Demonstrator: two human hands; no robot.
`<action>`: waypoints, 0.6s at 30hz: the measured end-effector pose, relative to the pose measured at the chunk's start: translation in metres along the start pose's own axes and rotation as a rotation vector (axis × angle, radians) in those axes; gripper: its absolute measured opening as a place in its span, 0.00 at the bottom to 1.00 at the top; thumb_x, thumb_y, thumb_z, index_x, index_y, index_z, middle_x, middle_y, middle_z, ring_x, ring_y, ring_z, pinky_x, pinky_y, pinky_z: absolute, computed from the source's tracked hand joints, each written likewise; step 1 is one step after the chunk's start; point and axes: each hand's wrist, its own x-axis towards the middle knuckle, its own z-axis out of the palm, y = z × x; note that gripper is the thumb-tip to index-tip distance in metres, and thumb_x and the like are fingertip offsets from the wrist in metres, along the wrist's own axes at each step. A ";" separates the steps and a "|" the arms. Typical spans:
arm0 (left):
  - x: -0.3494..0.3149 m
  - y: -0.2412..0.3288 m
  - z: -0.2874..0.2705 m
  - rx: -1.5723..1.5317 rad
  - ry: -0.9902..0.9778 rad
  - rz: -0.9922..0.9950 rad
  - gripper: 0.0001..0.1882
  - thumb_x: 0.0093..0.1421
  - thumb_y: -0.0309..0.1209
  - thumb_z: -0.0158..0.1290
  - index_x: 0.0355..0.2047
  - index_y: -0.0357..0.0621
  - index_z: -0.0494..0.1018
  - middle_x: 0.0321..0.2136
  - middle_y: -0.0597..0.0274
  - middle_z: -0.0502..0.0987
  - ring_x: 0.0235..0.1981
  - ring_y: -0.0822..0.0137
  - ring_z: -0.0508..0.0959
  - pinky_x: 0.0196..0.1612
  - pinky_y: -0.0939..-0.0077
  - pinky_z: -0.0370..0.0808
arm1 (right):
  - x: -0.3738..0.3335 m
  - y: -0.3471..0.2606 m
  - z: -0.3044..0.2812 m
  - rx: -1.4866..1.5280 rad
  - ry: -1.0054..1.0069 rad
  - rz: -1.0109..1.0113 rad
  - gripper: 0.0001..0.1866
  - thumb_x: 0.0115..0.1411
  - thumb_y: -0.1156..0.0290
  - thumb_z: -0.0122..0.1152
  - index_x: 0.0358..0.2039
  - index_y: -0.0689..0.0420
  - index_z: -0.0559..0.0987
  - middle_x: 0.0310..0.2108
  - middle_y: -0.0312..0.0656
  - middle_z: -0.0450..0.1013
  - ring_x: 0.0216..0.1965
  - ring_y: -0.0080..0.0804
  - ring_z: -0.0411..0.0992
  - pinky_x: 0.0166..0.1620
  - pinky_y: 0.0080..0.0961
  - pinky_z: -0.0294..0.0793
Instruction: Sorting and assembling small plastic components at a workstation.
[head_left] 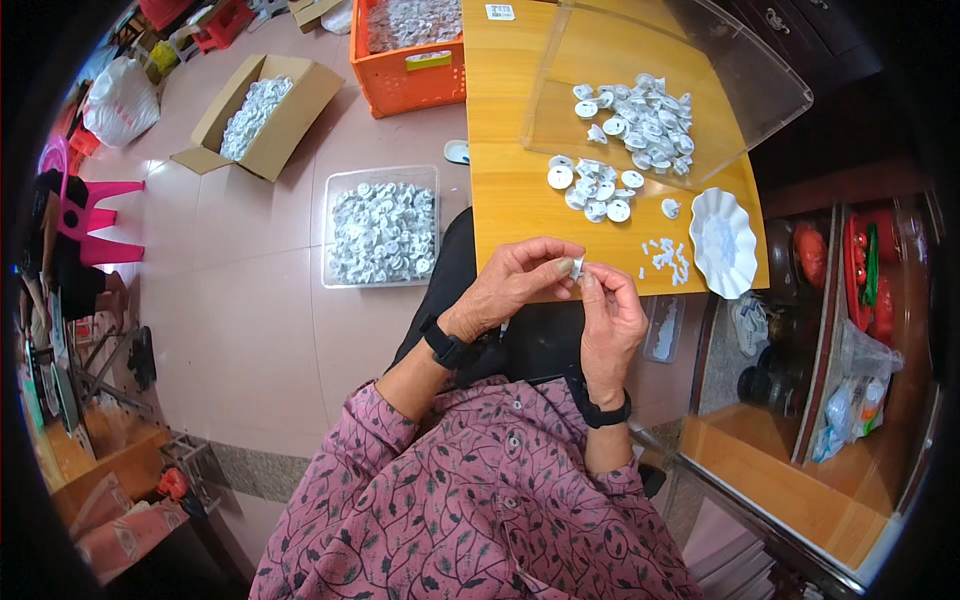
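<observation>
Both hands meet over the near edge of the wooden table, pinching one small white plastic piece (577,268) between them. My left hand (517,283) grips it with thumb and index finger from the left. From the right, the fingertips of my right hand (612,315) close on the same piece, which they largely hide. Just beyond lies a loose group of white round plastic parts (597,187), with a single one (671,208) set apart to its right. Several tiny white pegs (665,258) are scattered right of my hands, beside a white scalloped dish (724,240) holding more small bits.
A clear plastic bin (560,90) tipped on the table (500,120) has more white parts at its mouth. On the floor to the left stand a full clear tub (331,240), a cardboard box (210,120) and an orange crate (410,92). Shelves (770,420) stand at right.
</observation>
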 end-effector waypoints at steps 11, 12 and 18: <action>-0.008 -0.017 -0.016 -0.480 -0.094 0.073 0.13 0.67 0.30 0.52 0.49 0.37 0.72 0.41 0.61 0.77 0.40 0.72 0.78 0.43 0.77 0.79 | -0.005 -0.014 0.008 0.055 0.013 -0.010 0.04 0.63 0.78 0.59 0.37 0.66 0.78 0.40 0.40 0.74 0.40 0.24 0.73 0.45 0.19 0.73; -0.009 -0.018 -0.016 -0.481 -0.093 0.073 0.13 0.67 0.30 0.52 0.49 0.37 0.72 0.41 0.61 0.77 0.40 0.72 0.78 0.43 0.77 0.79 | -0.005 -0.015 0.008 0.059 0.005 -0.011 0.05 0.63 0.78 0.59 0.37 0.66 0.78 0.41 0.41 0.73 0.41 0.24 0.72 0.45 0.19 0.73; -0.011 -0.019 -0.017 -0.540 -0.158 0.071 0.14 0.66 0.32 0.53 0.48 0.38 0.72 0.42 0.62 0.76 0.43 0.70 0.77 0.47 0.74 0.78 | -0.007 -0.021 0.013 0.000 -0.023 -0.028 0.04 0.62 0.79 0.61 0.37 0.65 0.79 0.39 0.40 0.73 0.40 0.23 0.72 0.42 0.18 0.72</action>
